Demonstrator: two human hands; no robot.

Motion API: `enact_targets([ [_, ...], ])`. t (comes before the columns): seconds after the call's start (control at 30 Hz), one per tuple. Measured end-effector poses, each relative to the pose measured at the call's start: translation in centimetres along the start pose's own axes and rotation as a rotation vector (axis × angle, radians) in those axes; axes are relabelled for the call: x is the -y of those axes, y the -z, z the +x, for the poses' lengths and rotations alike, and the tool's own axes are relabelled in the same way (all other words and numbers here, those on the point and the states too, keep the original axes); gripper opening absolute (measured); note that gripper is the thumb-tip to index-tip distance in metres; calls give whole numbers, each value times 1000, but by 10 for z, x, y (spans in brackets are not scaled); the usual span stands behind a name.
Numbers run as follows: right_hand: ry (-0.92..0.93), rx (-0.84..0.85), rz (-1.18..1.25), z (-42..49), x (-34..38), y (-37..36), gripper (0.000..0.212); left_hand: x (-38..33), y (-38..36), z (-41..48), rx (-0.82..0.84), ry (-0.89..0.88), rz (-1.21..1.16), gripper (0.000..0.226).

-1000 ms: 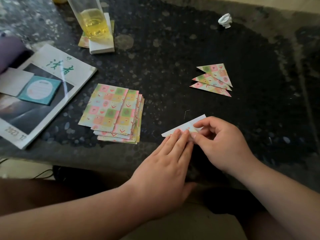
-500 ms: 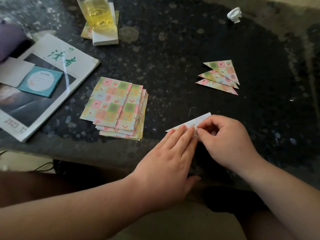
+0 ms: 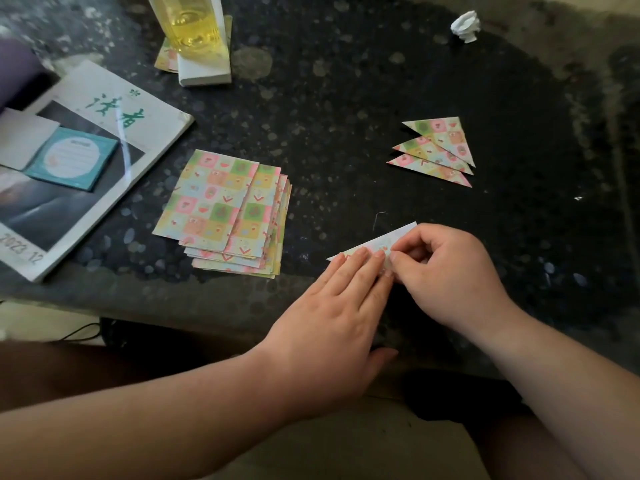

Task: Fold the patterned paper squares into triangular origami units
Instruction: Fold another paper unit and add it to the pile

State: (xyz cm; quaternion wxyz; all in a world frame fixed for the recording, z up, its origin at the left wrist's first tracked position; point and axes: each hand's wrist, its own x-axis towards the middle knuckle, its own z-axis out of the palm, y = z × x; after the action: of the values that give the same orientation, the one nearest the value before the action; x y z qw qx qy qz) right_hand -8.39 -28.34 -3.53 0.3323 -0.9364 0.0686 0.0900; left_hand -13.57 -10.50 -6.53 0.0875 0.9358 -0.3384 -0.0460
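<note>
Left hand [image 3: 332, 306] flat, fingers straight and together, pressing the folded paper strip [image 3: 384, 241] onto the table [image 3: 346, 116] near its front edge. Right hand [image 3: 446, 271] curled, thumb and forefinger apparently pinching the strip at mid-length, though the contact is hidden behind the knuckles.

Risks: strip slides on smooth stone if the downward pressure slackens — crease runs off-centre, unit lopsided. A hard tug could tear it.

Unfolded stack [image 3: 221, 209] and finished triangles [image 3: 440, 150] lie well apart — unlikely to be disturbed.
</note>
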Motion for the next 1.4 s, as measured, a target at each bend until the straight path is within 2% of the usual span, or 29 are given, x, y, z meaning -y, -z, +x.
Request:
enact_targets([
  [1.4, -16, 0, -10, 1, 2, 0, 13, -5, -2, -2, -41, 36, 13, 82],
])
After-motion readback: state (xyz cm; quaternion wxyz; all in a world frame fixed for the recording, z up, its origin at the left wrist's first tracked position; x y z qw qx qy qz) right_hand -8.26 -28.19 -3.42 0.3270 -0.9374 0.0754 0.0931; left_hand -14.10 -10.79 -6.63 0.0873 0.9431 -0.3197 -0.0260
